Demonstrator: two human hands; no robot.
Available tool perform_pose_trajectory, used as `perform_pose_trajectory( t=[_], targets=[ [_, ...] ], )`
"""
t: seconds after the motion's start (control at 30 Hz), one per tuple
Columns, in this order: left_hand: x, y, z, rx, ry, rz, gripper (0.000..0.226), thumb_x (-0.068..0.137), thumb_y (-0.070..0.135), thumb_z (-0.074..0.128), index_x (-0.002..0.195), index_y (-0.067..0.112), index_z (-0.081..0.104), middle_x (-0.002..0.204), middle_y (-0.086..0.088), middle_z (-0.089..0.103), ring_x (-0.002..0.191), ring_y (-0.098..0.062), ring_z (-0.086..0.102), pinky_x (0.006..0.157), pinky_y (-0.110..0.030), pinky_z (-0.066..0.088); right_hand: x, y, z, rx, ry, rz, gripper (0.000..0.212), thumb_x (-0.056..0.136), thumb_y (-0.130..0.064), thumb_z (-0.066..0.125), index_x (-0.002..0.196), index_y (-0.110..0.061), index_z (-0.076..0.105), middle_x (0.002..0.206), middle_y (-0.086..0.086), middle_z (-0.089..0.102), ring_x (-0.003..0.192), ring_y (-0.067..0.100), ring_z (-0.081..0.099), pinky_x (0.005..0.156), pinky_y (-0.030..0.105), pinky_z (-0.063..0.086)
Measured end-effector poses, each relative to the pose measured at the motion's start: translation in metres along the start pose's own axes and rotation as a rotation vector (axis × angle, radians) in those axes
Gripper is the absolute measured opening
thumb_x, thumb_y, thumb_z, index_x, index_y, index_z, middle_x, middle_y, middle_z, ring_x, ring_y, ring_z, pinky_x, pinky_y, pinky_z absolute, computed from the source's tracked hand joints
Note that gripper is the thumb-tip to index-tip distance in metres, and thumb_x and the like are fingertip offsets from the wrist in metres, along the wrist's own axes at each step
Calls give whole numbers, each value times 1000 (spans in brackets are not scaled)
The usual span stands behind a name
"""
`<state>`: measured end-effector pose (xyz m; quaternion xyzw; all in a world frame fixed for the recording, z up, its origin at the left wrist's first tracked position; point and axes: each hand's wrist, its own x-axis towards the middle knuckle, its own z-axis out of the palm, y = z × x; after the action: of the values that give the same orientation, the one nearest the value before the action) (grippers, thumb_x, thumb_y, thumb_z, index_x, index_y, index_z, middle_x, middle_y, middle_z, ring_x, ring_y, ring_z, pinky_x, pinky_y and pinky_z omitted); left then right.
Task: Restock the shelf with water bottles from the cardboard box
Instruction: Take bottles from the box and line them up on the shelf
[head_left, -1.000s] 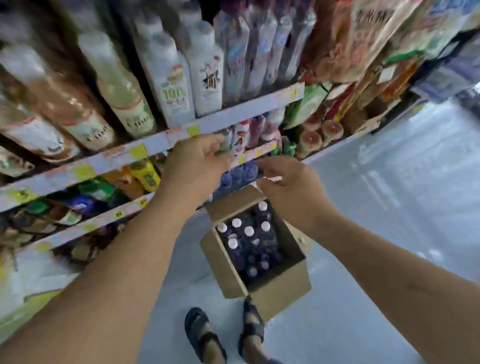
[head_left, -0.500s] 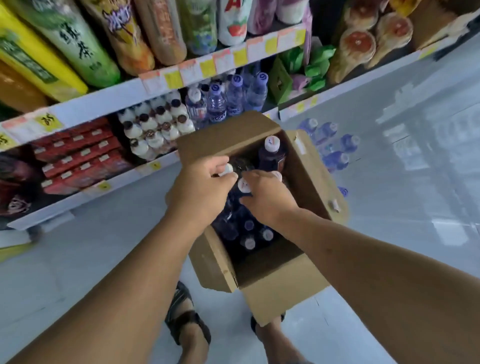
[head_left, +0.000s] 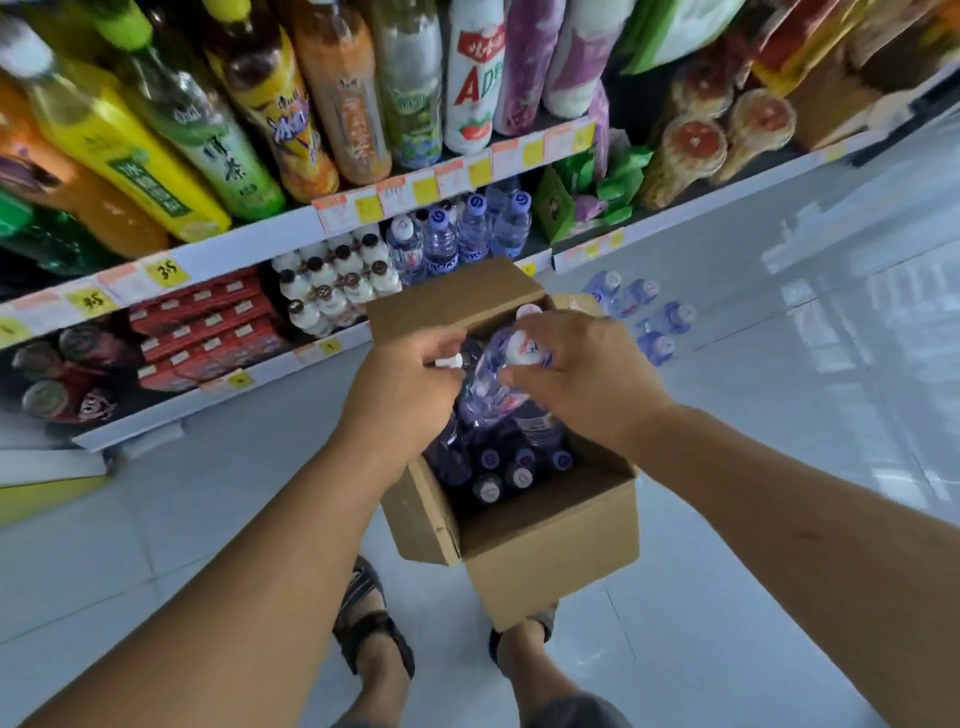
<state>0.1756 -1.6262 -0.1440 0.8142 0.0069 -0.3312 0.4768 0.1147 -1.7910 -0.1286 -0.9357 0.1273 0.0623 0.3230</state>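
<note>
An open cardboard box (head_left: 550, 566) stands on the floor in front of my feet, with several purple-tinted water bottles (head_left: 506, 470) upright inside. My left hand (head_left: 400, 395) grips a white-capped bottle (head_left: 449, 362) at the box's left side. My right hand (head_left: 587, 379) grips another water bottle (head_left: 524, 353) by its neck, lifted above the others. The low shelf (head_left: 291, 358) behind the box holds a row of the same water bottles (head_left: 457, 234).
Several loose water bottles (head_left: 639, 312) lie on the floor right of the box. White drink bottles (head_left: 337, 280) and red cartons (head_left: 202, 322) fill the low shelf to the left. Tall drink bottles (head_left: 322, 98) crowd the shelf above. My sandalled feet (head_left: 371, 629) stand below the box.
My hands came down from the shelf edge into the box and each closed round a bottle. The bottles now rise above the others. The view has tilted down towards the box.
</note>
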Motion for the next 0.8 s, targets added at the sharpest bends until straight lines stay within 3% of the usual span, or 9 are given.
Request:
perform_pose_trajectory(
  t=[0.17,0.3,0.4,0.47,0.53,0.63,0.7,0.73,0.8],
  targets=[
    [-60,114,-42,-153,-269,206,42,85,-13,59,108,22,66,101,21,72,107,2,63,86,-26,55,-11,-92,-143,92,116,-137,38,80,-34,77,81,1,64,68,10,58,60,19,46,59,36,39],
    [-116,216,-92,-149,-348,468,56,83,2,71,132,24,54,126,15,65,119,0,57,93,-20,50,-27,-181,-263,51,218,-259,53,81,-45,75,75,5,58,66,19,49,56,16,36,52,36,27],
    [-166,289,-127,-169,-307,609,56,79,14,72,125,38,52,113,38,62,107,21,54,83,-4,44,-49,-250,-346,28,304,-368,61,80,-55,71,76,5,57,66,22,48,51,18,37,50,32,26],
    [-193,330,-149,-134,-246,722,58,81,17,74,132,36,51,126,27,62,118,9,55,93,-14,45,-61,-291,-397,48,368,-387,57,80,-58,70,77,-2,60,58,7,42,45,5,35,47,20,28],
    [-222,368,-168,-102,-182,814,63,83,23,76,139,28,48,137,9,59,128,-10,53,102,-28,45,-77,-329,-441,82,438,-421,55,81,-57,70,66,-7,53,55,-2,35,44,5,31,46,21,27],
    [-265,425,-193,-112,-120,871,72,72,43,82,136,27,53,134,4,62,127,-19,55,106,-46,42,-92,-374,-488,208,521,-479,49,85,-56,66,65,-12,58,49,-8,38,43,3,35,44,17,30],
    [-292,460,-210,-141,-81,911,62,64,42,84,121,26,65,120,0,70,114,-19,64,94,-37,51,-96,-395,-511,332,555,-521,56,87,-61,57,77,-7,64,58,4,48,53,14,48,53,24,49],
    [-304,474,-217,-161,-69,937,57,60,41,86,113,26,69,114,-1,73,108,-19,67,87,-32,53,-97,-399,-519,407,556,-525,59,87,-64,52,83,-7,66,66,11,55,60,26,54,64,37,58],
    [-328,500,-232,-186,-26,976,54,56,38,90,106,27,72,108,-3,75,100,-19,70,82,-31,56,-99,-404,-531,537,492,-520,52,89,-63,47,94,-16,70,86,13,69,79,31,66,77,53,58]
  ],
)
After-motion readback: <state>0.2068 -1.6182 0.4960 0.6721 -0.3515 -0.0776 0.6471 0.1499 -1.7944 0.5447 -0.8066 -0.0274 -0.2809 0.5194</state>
